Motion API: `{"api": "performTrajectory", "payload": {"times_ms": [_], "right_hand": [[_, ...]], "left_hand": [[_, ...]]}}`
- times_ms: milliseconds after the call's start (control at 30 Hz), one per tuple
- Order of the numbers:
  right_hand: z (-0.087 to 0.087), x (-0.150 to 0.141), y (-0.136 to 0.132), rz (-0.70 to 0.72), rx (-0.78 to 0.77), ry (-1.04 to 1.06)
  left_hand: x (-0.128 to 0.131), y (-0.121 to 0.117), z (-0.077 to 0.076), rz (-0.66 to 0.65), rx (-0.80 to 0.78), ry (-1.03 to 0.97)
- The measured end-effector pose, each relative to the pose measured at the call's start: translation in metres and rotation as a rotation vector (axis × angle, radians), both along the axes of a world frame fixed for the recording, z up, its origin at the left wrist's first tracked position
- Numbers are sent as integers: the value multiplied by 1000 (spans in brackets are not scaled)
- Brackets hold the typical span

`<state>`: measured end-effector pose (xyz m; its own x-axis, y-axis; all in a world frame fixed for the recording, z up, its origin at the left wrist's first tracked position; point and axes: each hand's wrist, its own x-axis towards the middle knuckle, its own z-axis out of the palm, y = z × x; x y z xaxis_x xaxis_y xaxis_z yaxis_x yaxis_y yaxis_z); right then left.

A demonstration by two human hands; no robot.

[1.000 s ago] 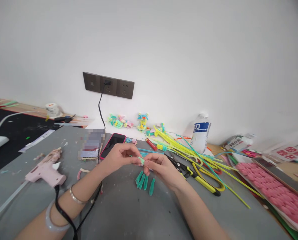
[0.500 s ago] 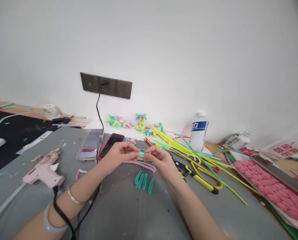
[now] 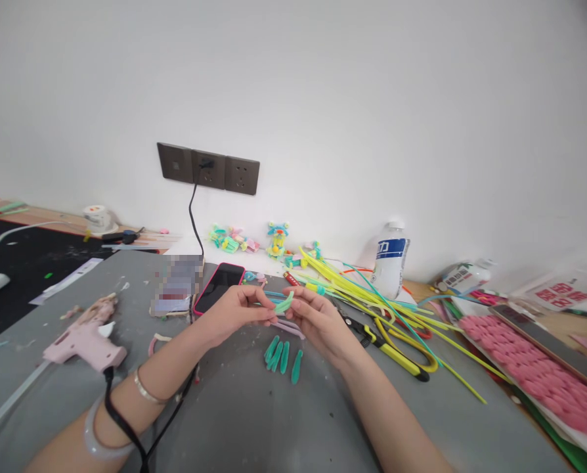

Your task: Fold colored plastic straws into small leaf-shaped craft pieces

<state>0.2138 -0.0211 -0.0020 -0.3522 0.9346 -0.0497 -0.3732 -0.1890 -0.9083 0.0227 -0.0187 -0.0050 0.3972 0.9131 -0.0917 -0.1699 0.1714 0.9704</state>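
Between my two hands is a short, light green folded piece of pipe cleaner (image 3: pixel 284 303), tilted up toward the right. The fingertips of my left hand (image 3: pixel 241 307) pinch its left end. My right hand (image 3: pixel 318 318) pinches it near the other end with thumb and finger. Just below my hands, several dark green folded pipe cleaner pieces (image 3: pixel 275 355) lie side by side on the grey mat (image 3: pixel 254 420). Behind my fingers a lilac pipe cleaner (image 3: pixel 288 327) rests on the mat, partly hidden.
A pink glue gun (image 3: pixel 86 341) with a black cord lies left. Behind are a pink-cased phone (image 3: pixel 219 288) and small pipe cleaner figures (image 3: pixel 278 240). To the right are yellow-handled pliers (image 3: pixel 396 355), long yellow pipe cleaners (image 3: pixel 352 289), a white bottle (image 3: pixel 391 263) and a pink bundle (image 3: pixel 534 374).
The light green piece has turned in my fingers and shows more of its length, its right end now raised. Both hands have shifted slightly down.
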Motion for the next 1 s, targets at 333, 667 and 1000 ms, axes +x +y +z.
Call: {"api": "performTrajectory", "payload": {"times_ms": [333, 667, 1000], "right_hand": [[-6, 1, 4, -46, 12, -1], [-4, -3, 1, -50, -40, 66], [0, -5, -3, -93, 114, -54]], "left_hand": [[2, -1, -7, 146, 609, 337], [2, -3, -9, 356, 974, 401], [4, -8, -4, 245, 715, 335]]}}
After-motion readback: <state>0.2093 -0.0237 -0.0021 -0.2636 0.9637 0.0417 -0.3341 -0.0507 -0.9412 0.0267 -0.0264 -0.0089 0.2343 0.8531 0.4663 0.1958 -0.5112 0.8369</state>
